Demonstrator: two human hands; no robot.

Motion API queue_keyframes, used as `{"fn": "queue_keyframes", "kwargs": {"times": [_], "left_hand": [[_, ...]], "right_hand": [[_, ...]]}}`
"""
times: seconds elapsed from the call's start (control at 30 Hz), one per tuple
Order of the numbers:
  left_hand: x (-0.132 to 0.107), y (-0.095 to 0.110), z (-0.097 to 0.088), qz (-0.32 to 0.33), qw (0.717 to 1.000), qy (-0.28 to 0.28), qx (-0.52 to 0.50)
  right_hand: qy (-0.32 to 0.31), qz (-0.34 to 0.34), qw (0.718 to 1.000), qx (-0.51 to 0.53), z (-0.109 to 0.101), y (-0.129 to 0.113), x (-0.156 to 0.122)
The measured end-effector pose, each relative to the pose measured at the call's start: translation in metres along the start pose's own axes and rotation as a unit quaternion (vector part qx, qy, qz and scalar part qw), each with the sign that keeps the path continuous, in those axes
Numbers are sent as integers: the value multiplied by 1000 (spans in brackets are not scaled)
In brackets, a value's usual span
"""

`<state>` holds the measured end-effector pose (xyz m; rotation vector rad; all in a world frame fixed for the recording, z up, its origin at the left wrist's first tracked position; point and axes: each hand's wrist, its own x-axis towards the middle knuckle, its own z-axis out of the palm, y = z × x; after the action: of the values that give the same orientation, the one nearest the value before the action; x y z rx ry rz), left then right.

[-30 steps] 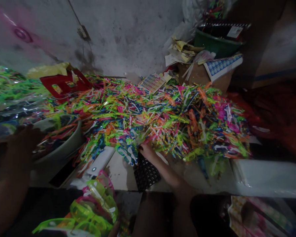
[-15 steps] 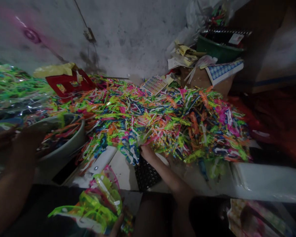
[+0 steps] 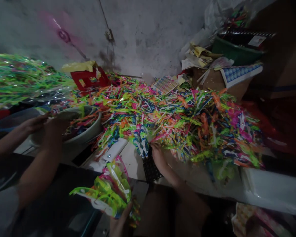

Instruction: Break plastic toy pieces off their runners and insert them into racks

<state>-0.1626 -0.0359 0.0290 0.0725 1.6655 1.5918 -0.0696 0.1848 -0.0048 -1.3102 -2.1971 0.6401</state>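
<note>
At the bottom, my left hand (image 3: 120, 221) is closed around a bunch of translucent plastic pieces (image 3: 106, 194) in neon yellow-green, pink and white. My right hand (image 3: 159, 159) reaches to the front edge of a large heap of similar coloured plastic pieces (image 3: 148, 108). Its fingertips are pinched together; whatever is between them is too small and dim to make out. Below that hand lies a black perforated tray (image 3: 151, 169). A cluster of blue, white and green pieces (image 3: 140, 144) sits just left of my right fingers.
On the left, a co-worker's hands (image 3: 45, 125) are at a pale basin (image 3: 91, 131) of plastic pieces. A white device (image 3: 115, 149) lies in front of the heap. A red crate (image 3: 88, 80) stands behind; a white plastic-wrapped stack (image 3: 271, 187) is at right.
My view has turned left, so the scene sits farther right and more of the co-worker's arms shows. The bunch stays in my left hand; my right hand remains at the heap's edge.
</note>
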Motion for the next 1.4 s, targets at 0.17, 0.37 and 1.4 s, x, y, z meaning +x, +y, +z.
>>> {"fn": "queue_keyframes", "kwargs": {"times": [0.17,0.37,1.4], "left_hand": [[-5,-3,1,-54,995,-18,-86],[-10,-5,2,-37,993,-33,-103],[-12,-16,13,36,997,-38,-58]], "right_hand": [[-7,-55,995,-77,21,4,-50],[23,-46,990,-128,44,5,-53],[-160,-41,929,331,-66,-78,-140]]}}
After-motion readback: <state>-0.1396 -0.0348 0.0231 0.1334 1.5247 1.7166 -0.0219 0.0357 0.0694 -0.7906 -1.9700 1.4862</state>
